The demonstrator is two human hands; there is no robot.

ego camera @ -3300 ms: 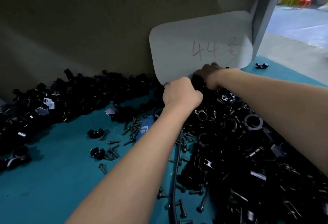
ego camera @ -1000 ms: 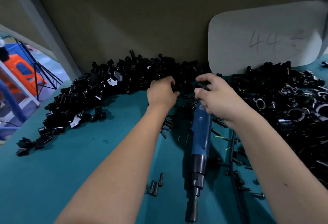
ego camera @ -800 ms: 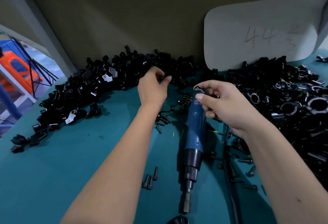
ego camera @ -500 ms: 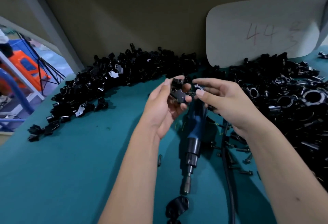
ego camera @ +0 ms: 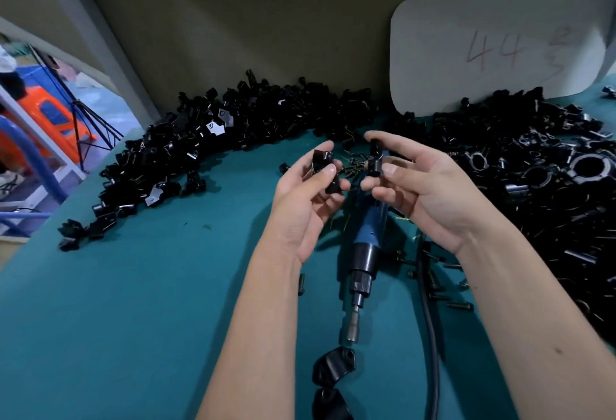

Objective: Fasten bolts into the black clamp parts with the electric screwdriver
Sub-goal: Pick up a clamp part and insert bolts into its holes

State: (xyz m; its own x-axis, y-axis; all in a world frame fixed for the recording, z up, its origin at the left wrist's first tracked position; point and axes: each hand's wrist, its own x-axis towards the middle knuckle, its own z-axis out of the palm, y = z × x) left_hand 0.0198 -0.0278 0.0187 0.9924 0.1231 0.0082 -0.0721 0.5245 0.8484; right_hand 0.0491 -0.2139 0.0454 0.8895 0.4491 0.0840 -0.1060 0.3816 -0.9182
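Dim indoor scene, lit mainly from the left opening.

Daylight is admitted through the bright gap at left, while the back wall is left murky. Soft shadows are cast on the teal table. Straight edges are bowed by wide-angle distortion; fine detail is softened throughout.
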